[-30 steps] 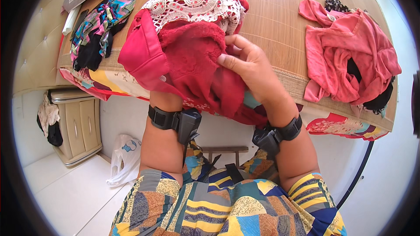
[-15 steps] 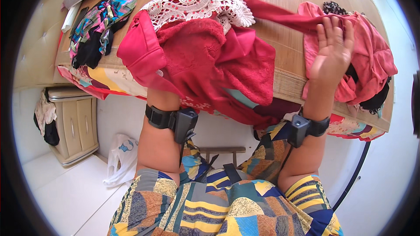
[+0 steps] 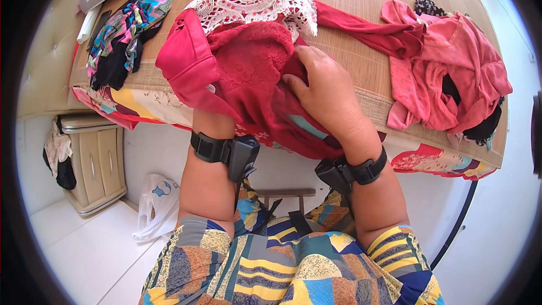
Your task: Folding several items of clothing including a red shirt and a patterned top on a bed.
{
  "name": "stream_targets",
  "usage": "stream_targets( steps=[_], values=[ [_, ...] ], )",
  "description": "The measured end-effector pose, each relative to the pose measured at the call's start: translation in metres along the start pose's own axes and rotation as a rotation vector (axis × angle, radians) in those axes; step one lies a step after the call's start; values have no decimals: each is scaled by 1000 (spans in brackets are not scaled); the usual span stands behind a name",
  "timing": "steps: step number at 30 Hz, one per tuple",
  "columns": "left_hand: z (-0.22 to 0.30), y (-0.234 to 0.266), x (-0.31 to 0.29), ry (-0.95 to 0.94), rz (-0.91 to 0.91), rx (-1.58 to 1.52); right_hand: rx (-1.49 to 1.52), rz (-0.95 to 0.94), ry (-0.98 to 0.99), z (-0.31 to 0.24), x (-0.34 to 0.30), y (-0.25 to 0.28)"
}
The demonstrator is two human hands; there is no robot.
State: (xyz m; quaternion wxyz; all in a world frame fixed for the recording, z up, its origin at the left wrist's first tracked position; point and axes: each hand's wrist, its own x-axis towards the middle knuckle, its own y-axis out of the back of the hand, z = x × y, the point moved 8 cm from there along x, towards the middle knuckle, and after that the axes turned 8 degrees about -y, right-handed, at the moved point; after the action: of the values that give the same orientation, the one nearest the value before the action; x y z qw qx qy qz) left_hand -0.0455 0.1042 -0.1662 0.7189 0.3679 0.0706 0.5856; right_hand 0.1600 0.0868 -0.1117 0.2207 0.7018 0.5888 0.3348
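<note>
1. Toward 12 o'clock from the view's centre, a crimson cloth garment [image 3: 243,68] is bunched over the near edge of a brown slatted mat [image 3: 364,70], with white crocheted lace [image 3: 248,5] along its far side.
2. Close in toward 2 o'clock, the bare right hand [image 3: 330,87] touches the garment with thumb and fingers; the cloth hides the left hand.
3. A long crimson cloth strip [image 3: 367,28] stretches toward 1 o'clock, ending against coral-pink soft clothing [image 3: 480,62] farther out at 2 o'clock.
4. At 10 o'clock sits a multicoloured patterned and black cloth heap [image 3: 116,51].
5. A white plastic bag [image 3: 155,212] lies at 8 o'clock.
</note>
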Motion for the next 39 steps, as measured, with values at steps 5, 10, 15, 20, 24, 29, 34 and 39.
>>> stream_targets(
  steps=[5, 10, 15, 20, 24, 29, 34, 39],
  values=[
    [2, 8, -4, -95, 20, 161, 313, -103, -266, 31, 10, 6],
    [4, 10, -1, -98, 47, 176, 686, 540, -246, 71, 7, 86],
    [-7, 4, 4, 32, 80, 12, 1091, 897, -125, 90, -8, 132],
    [-5, 1, 5, 45, 75, -21, 593, 1015, -96, 81, -14, 140],
    [-4, 2, 6, 61, 73, -42, 475, 483, -177, 50, 6, 97],
    [-1, 1, 7, 63, 67, -62, -101, 218, 119, 17, 10, 34],
    [2, 3, 6, 35, 65, -57, -138, 88, -25, 21, 9, 29],
    [-1, 1, 8, 58, 49, -18, 62, 231, -21, 39, 13, 42]
  ],
)
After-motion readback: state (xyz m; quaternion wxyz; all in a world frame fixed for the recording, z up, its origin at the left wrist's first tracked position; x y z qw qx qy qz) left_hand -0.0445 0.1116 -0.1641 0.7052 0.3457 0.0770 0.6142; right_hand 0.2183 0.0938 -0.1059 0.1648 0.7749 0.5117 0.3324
